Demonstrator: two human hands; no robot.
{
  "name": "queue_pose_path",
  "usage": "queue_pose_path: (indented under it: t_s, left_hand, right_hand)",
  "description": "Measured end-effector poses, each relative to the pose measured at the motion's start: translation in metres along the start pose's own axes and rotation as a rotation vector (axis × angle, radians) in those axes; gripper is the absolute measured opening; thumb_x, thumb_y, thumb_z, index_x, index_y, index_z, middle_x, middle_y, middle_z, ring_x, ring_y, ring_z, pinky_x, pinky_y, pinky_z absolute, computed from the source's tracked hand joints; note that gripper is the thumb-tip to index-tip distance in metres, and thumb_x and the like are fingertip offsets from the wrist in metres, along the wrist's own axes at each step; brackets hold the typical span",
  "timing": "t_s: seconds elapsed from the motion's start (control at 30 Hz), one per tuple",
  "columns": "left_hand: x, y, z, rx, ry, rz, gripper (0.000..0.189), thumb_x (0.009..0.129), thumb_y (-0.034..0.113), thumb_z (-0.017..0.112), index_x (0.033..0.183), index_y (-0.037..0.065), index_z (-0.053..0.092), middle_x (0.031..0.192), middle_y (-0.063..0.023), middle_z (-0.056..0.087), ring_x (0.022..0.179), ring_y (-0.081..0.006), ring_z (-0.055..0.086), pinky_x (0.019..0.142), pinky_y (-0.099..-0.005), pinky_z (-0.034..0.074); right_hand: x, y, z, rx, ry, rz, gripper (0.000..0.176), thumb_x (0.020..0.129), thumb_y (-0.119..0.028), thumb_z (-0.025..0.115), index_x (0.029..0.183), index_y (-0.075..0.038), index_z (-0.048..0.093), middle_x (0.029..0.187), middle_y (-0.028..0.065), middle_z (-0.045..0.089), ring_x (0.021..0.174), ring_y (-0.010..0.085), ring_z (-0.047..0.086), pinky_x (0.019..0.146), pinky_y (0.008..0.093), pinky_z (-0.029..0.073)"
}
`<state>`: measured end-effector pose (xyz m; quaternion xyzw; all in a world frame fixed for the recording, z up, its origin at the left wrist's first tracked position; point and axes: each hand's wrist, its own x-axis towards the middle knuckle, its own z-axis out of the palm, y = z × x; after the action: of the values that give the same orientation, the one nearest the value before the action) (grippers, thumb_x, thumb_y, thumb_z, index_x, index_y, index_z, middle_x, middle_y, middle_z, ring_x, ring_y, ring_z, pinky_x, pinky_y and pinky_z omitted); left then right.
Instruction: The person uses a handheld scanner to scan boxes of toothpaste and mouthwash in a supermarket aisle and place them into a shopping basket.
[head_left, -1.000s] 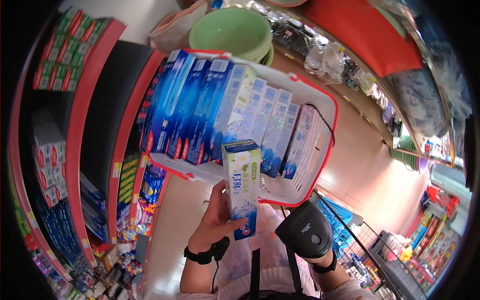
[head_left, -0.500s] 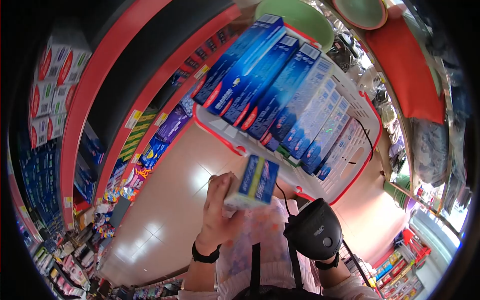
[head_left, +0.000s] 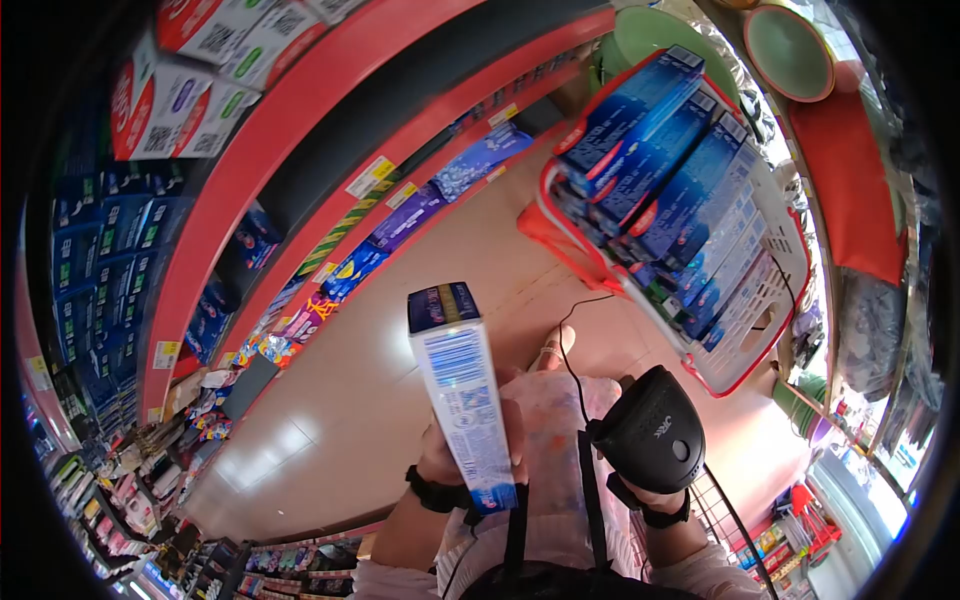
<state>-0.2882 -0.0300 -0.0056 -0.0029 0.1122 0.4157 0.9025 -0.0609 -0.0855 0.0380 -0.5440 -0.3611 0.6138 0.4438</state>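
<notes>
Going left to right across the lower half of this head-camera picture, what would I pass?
Shelves of blue boxes → toothpaste box in the left hand → black scanner → bagged goods at the far right.

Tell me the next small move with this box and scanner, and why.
Probably swing the scanner toward the toothpaste box: the left hand holds it upright with its barcode panel facing the camera, and the scanner sits just beside it.

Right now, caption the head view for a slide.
Shop aisle: left hand holds a toothpaste box, right hand a black scanner, near a basket of blue boxes.
</notes>
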Motion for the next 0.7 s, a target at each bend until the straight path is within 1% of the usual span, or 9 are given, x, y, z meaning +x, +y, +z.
queue_pose_path:
  t_s: [0.03, 0.17, 0.23, 0.3, 0.4, 0.5, 0.53, 0.57, 0.7]
  left_hand:
    - [-0.004, 0.001, -0.003, 0.004, 0.005, 0.002, 0.077, 0.084, 0.056, 0.048, 0.136, 0.003, 0.026, 0.081, -0.0171, 0.057, 0.067, -0.0286, 0.064, 0.061, -0.0358, 0.055]
    - [-0.024, 0.013, -0.015, -0.115, -0.014, 0.002, 0.083, 0.082, 0.059, 0.05, 0.136, 0.001, 0.026, 0.079, -0.0159, 0.057, 0.063, -0.0246, 0.062, 0.054, -0.0325, 0.053]
    - [-0.04, 0.019, -0.018, 0.134, 0.42, -0.113, 0.085, 0.079, 0.057, 0.057, 0.136, 0.0, 0.028, 0.087, -0.0163, 0.058, 0.065, -0.024, 0.063, 0.055, -0.0328, 0.053]
    - [-0.059, 0.031, -0.03, 0.32, 0.233, -0.043, 0.092, 0.068, 0.045, 0.075, 0.133, -0.002, 0.031, 0.106, -0.0162, 0.057, 0.076, -0.023, 0.064, 0.066, -0.0348, 0.054]
    - [-0.07, 0.071, -0.012, 0.668, 0.319, 0.006, 0.092, 0.061, 0.008, 0.077, 0.136, -0.001, 0.025, 0.112, -0.0141, 0.054, 0.087, -0.0231, 0.062, 0.075, -0.0338, 0.051]
    - [-0.094, 0.095, -0.023, 0.979, 0.613, 0.245, 0.095, 0.06, 0.016, 0.076, 0.137, 0.002, 0.022, 0.123, -0.0215, 0.046, 0.1, -0.0309, 0.058, 0.08, -0.038, 0.051]
    - [-0.085, 0.111, -0.001, 0.89, 0.636, 0.288, 0.089, 0.064, 0.013, 0.073, 0.135, 0.004, 0.021, 0.118, -0.0226, 0.047, 0.091, -0.0326, 0.061, 0.071, -0.0384, 0.053]
    - [-0.083, 0.119, 0.004, 0.94, 0.726, 0.391, 0.082, 0.068, 0.01, 0.07, 0.135, 0.003, 0.023, 0.121, -0.0218, 0.047, 0.094, -0.0304, 0.06, 0.078, -0.0379, 0.051]
    - [-0.09, 0.18, -0.01, 1.35, 0.894, 0.568, 0.073, 0.071, 0.009, 0.068, 0.133, 0.0, 0.03, 0.122, -0.0167, 0.048, 0.105, -0.0231, 0.053, 0.09, -0.0338, 0.042]
  right_hand:
    - [0.005, 0.005, -0.001, -0.1, -0.137, -0.163, 0.072, 0.072, -0.012, 0.073, 0.133, -0.001, 0.036, 0.114, 0.011, 0.058, 0.097, 0.0234, 0.061, 0.085, 0.0356, 0.05]
    - [0.032, -0.017, 0.028, -0.233, -0.214, -0.139, 0.059, 0.064, -0.026, 0.076, 0.11, 0.004, 0.055, 0.101, 0.0163, 0.062, 0.091, 0.0316, 0.063, 0.08, 0.0349, 0.05]
    - [0.053, -0.032, 0.043, -0.36, -0.289, -0.244, 0.055, 0.063, -0.023, 0.076, 0.105, 0.006, 0.055, 0.095, 0.0171, 0.061, 0.081, 0.0331, 0.064, 0.069, 0.0341, 0.051]
    - [0.066, -0.038, 0.062, -0.56, -0.339, -0.379, 0.054, 0.062, -0.022, 0.076, 0.102, 0.006, 0.055, 0.089, 0.0168, 0.06, 0.071, 0.034, 0.062, 0.063, 0.0349, 0.05]
    - [0.06, -0.031, 0.082, -0.564, -0.3, -0.235, 0.049, 0.063, -0.021, 0.074, 0.101, 0.005, 0.056, 0.086, 0.0153, 0.06, 0.069, 0.031, 0.062, 0.062, 0.0338, 0.049]
    - [0.054, -0.01, 0.09, -0.582, -0.294, -0.314, 0.053, 0.061, -0.021, 0.074, 0.103, 0.005, 0.056, 0.088, 0.0152, 0.061, 0.072, 0.0289, 0.063, 0.065, 0.0319, 0.049]
    - [0.047, -0.004, 0.094, -0.439, -0.242, -0.146, 0.054, 0.06, -0.02, 0.074, 0.104, 0.006, 0.056, 0.089, 0.0153, 0.061, 0.073, 0.0285, 0.062, 0.067, 0.0314, 0.048]
    - [0.042, 0.001, 0.096, -0.297, -0.191, 0.023, 0.055, 0.059, -0.02, 0.074, 0.104, 0.006, 0.055, 0.089, 0.0154, 0.06, 0.074, 0.0282, 0.061, 0.069, 0.0309, 0.048]
    - [0.038, 0.011, 0.113, -0.32, -0.161, 0.064, 0.054, 0.06, -0.019, 0.074, 0.104, 0.006, 0.054, 0.088, 0.0137, 0.06, 0.075, 0.0223, 0.06, 0.071, 0.0303, 0.047]
